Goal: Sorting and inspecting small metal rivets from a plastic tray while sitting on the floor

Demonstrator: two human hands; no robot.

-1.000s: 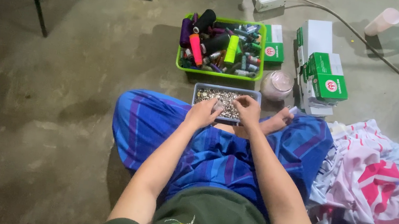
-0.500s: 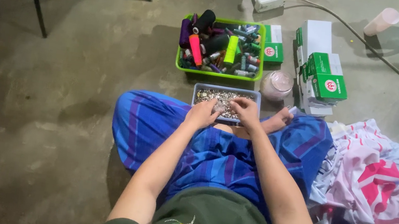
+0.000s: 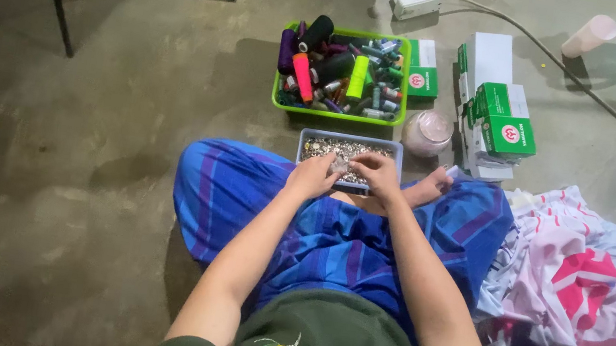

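The person sits cross-legged on the concrete floor (image 3: 78,187) with a small grey tray (image 3: 349,151) of tiny mixed bits resting at the front edge of the lap. Both hands meet over the tray's near rim. The left hand (image 3: 313,175) sits at the tray's near-left corner, the right hand (image 3: 378,172) at its near-middle, slightly further in. Between the fingertips lies a small pale piece (image 3: 339,168); its shape is too small to read. Each grip looks pinched on it, though that cannot be told for sure. The tray's long axis runs side to side. Beyond the tray stands a green basket (image 3: 280,96) of thread spools; right of the tray lie green-and-white boxes (image 3: 504,125) and pink-and-white cloth (image 3: 569,277).
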